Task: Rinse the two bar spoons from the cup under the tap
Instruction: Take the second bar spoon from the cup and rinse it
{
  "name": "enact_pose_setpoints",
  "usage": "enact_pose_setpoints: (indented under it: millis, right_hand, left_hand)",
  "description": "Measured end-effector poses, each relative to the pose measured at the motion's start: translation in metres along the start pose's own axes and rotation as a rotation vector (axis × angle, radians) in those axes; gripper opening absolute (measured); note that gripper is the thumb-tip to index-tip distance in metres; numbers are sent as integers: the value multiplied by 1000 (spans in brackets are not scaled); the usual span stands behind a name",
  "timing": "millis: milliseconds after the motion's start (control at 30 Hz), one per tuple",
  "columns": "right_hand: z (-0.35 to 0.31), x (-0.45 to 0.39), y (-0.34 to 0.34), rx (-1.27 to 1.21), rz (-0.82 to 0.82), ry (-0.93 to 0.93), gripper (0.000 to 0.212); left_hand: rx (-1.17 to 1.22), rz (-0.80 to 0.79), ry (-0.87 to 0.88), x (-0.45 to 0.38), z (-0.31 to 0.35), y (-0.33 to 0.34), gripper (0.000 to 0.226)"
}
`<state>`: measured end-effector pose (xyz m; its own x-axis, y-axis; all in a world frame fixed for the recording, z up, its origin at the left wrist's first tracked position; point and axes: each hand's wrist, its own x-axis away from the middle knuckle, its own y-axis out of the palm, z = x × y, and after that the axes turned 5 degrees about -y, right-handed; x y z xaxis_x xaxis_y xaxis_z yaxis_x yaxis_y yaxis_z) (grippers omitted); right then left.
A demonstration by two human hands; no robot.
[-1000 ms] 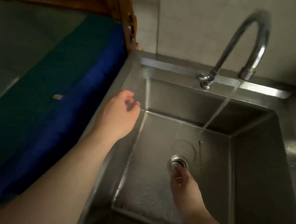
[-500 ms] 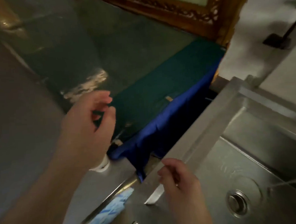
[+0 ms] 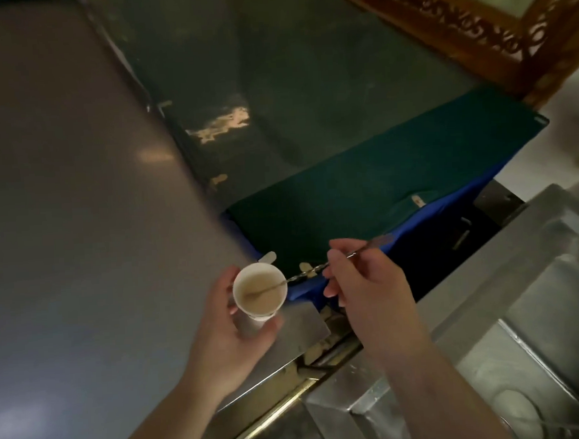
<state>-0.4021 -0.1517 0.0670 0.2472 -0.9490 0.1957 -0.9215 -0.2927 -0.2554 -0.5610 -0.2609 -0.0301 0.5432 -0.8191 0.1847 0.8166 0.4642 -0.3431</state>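
Steadying the cup (image 3: 260, 293) in curled left hand (image 3: 231, 326) fingers, the right hand (image 3: 365, 282) is pinching a bar spoon (image 3: 304, 275), whose bowl is risking dripping or tipping the cup near the counter edge

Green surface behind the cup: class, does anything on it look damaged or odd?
Yes. The dark green surface has pale, ragged patches where its coating looks worn or chipped away, with a smaller one lower down. Nothing appears spilled.
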Motion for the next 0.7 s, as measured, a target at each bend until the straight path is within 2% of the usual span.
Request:
enact_pose_setpoints:
  millis: [200,700]
  right_hand:
    - [2,-1,6,106,5,-28,18]
    - [0,15,0,-104,178,45,22]
  left_hand:
    - [-42,15,42,-4,-2,-1,72]
    - [-66,-27,92,-3,9,-7,67]
